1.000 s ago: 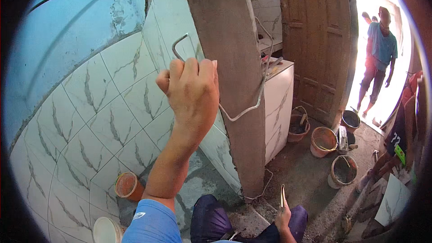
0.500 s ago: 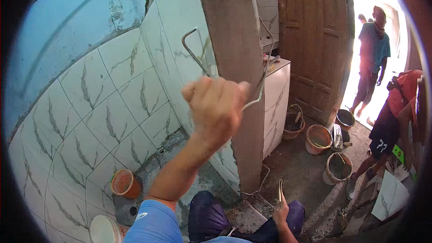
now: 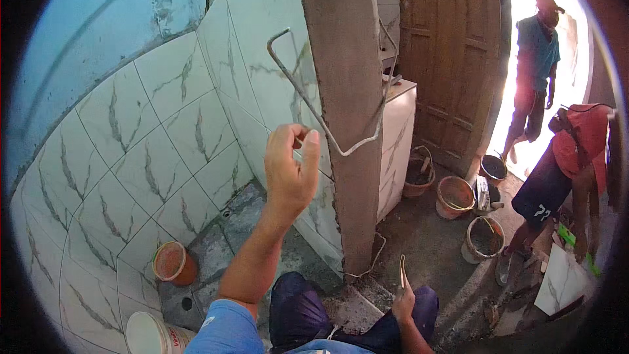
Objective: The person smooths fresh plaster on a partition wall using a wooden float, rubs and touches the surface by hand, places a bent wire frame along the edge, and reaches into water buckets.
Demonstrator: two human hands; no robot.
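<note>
Left hand (image 3: 291, 169) near rod (image 3: 303, 95), numbered shorts (image 3: 537, 191), seemingly lettered bucket (image 3: 147, 337)

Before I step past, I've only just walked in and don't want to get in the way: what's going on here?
The person's left hand is raised beside a bent rod at the pillar, fingers curled; whether it holds anything is hidden. The right hand, by the knee, holds a thin flat piece. To the right, a co-worker stoops near a loose tile, and another person stands in the doorway.
</note>
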